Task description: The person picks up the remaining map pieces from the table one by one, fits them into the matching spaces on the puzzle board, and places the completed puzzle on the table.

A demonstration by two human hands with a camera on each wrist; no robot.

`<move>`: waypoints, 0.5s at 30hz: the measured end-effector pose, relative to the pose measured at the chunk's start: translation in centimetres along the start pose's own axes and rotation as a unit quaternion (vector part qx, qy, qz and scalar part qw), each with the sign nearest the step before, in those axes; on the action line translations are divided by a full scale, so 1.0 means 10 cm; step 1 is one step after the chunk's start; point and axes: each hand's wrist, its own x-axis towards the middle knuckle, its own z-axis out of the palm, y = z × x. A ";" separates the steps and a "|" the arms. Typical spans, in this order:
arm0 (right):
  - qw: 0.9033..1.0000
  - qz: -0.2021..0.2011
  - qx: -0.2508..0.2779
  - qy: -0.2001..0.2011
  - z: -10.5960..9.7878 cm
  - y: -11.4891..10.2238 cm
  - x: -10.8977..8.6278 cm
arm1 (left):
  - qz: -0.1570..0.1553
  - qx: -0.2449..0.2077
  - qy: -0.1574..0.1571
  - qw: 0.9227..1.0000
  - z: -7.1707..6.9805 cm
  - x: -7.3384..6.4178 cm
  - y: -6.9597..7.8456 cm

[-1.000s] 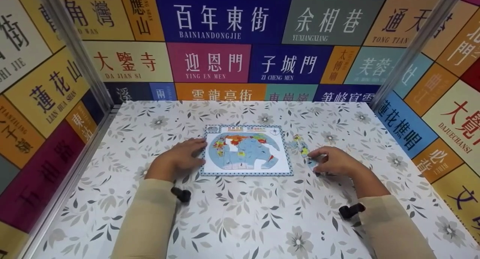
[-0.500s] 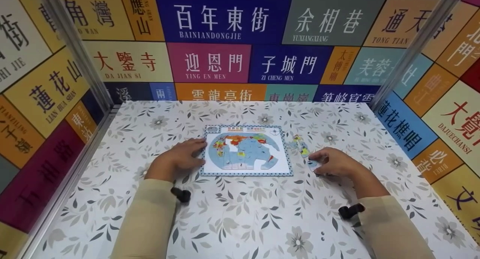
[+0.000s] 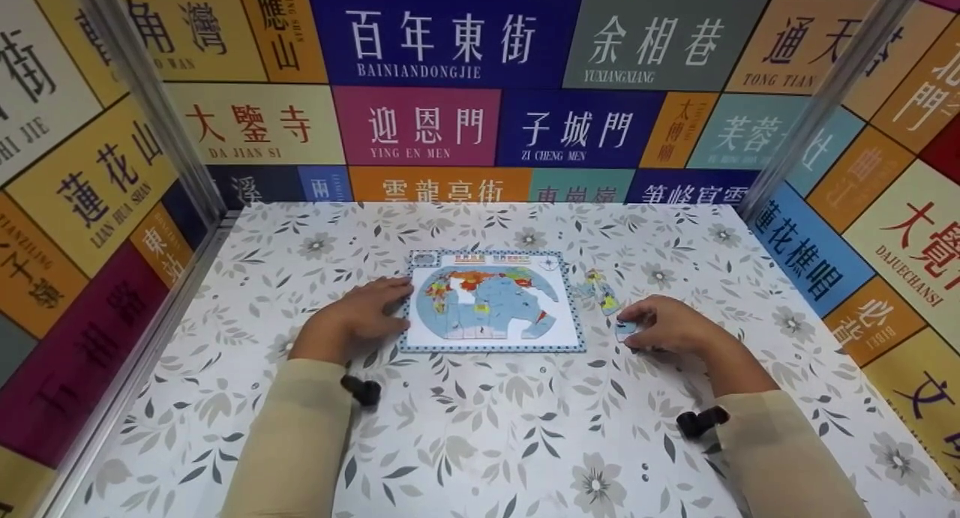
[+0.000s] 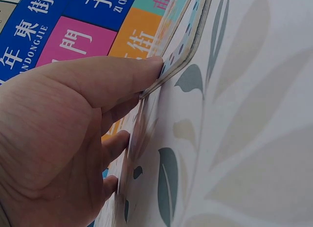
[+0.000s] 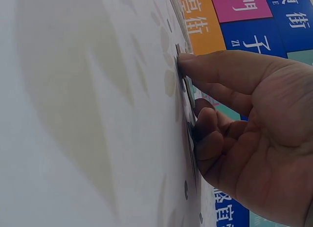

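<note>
"Right of centre in the head view, what's new?"

"The right hand has drawn a blue piece slightly clear of the other pieces. Thumb and fingertips pinch it by its edges, remaining fingers curled; whether it is off the table I can't tell"

"And the left hand, left of centre?"

"Hardly moved: fingers a little spread, thumb and fingertips touching the left edge of the board"

"Meaning what for the work?"

"One piece is in hand but unplaced, I'd judge. Mid-frame, the board shows white gaps left of its middle, at its right and at its lower right; the other pieces lie just beyond its right edge, up and left of the pinched one"
</note>
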 end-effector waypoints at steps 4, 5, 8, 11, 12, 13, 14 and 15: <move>1.000 -0.011 0.014 -0.003 0.01 0.00 -0.02 | -0.005 0.005 0.005 1.000 0.01 -0.01 0.00; 1.000 -0.012 0.017 -0.005 0.01 0.00 -0.02 | -0.005 0.007 0.005 1.000 0.01 -0.01 -0.01; 1.000 -0.007 0.022 -0.010 0.01 -0.01 -0.02 | -0.009 0.004 0.005 1.000 0.01 0.00 -0.01; 1.000 -0.003 0.027 -0.012 0.00 0.00 -0.02 | -0.009 0.001 0.004 1.000 0.02 0.00 -0.01; 1.000 -0.003 0.027 -0.013 0.00 0.00 -0.02 | -0.010 0.001 0.005 1.000 0.02 0.00 -0.01; 1.000 -0.001 0.029 -0.012 0.00 0.00 -0.02 | -0.007 0.001 0.004 1.000 0.02 0.00 -0.01; 0.999 0.000 0.030 -0.011 0.00 0.00 -0.02 | -0.007 0.000 0.004 1.000 0.02 0.00 -0.01; 0.999 0.002 0.032 -0.010 0.00 -0.01 -0.02 | -0.004 0.002 0.004 1.000 0.01 0.00 -0.01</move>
